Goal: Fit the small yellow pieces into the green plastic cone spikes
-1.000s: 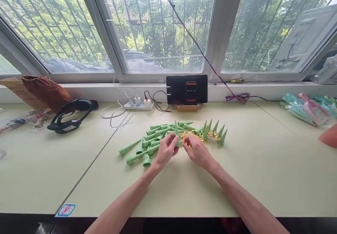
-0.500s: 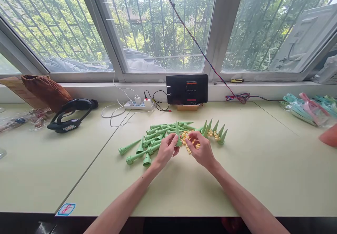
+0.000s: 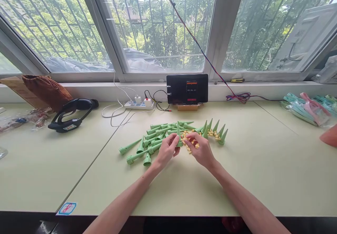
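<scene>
My left hand (image 3: 168, 148) grips a green plant watering spike (image 3: 178, 130), its pointed end up and its wide collar down. My right hand (image 3: 201, 149) is closed in a pinch just to the right of that spike. Whatever its fingertips hold is too small to make out. Small yellow plastic pieces (image 3: 189, 149) lie in a heap behind and under the right fingers, which partly hide them. To the left is a pile of green spikes (image 3: 155, 132), most lying down. Several spikes (image 3: 222, 135) stand point up at the right, with yellow pieces among them.
A tablet (image 3: 179, 90) showing a timer leans on a stand at the back. A power strip (image 3: 139, 104) with white cables sits left of it, and a black headset (image 3: 73, 116) further left. Bagged teal and pink items (image 3: 306, 109) lie at the right.
My right fingertips have moved slightly left, closer to the held spike, and their pinch looks tighter. My left hand stays around the spike.
</scene>
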Tool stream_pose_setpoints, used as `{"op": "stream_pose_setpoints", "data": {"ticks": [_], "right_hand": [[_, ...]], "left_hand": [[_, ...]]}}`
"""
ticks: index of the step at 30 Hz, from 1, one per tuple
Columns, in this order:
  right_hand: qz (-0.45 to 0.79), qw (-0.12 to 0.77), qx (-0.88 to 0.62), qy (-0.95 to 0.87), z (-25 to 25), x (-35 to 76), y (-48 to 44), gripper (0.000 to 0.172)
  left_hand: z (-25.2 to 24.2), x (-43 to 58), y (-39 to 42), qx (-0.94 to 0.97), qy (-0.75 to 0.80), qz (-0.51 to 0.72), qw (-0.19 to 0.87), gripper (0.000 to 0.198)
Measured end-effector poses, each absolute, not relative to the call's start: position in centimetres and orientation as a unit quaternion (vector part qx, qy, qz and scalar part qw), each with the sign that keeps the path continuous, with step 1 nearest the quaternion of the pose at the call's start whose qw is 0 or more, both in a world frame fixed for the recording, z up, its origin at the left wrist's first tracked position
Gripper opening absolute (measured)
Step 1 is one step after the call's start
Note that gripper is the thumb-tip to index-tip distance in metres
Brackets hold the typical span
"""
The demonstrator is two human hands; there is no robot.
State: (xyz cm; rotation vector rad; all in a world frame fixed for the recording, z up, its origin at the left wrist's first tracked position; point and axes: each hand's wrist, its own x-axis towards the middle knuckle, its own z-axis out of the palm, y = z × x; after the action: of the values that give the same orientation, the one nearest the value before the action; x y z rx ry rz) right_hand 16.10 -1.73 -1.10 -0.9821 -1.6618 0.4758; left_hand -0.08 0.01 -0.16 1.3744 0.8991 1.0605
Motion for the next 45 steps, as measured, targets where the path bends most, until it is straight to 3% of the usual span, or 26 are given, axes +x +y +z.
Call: {"op": "stream_pose_setpoints", "data": {"ticks": [14, 21, 34, 45], "right_hand": [[0.207, 0.538, -0.426, -0.698, -1.1, 16.1, -1.7, 0.018], [0.206, 0.542, -0.417, -0.700, -1.6, 16.2, -1.4, 0.011], [0.187, 0.521, -0.430, -0.713, -1.8, 16.3, -1.3, 0.019], [0.201, 0.500, -0.444, -0.716, -2.2, 16.3, -1.1, 0.023]], "left_hand": [[-0.3, -0.2, 0.1, 0.610, 0.370, 0.438, 0.547, 0.035], [-0.4, -0.2, 0.0, 0.603, 0.373, 0.441, 0.550, 0.034], [-0.5, -0.1, -0.2, 0.597, 0.389, 0.451, 0.538, 0.034], [-1.1, -0.3, -0.2, 0.643, 0.408, 0.455, 0.462, 0.028]]}}
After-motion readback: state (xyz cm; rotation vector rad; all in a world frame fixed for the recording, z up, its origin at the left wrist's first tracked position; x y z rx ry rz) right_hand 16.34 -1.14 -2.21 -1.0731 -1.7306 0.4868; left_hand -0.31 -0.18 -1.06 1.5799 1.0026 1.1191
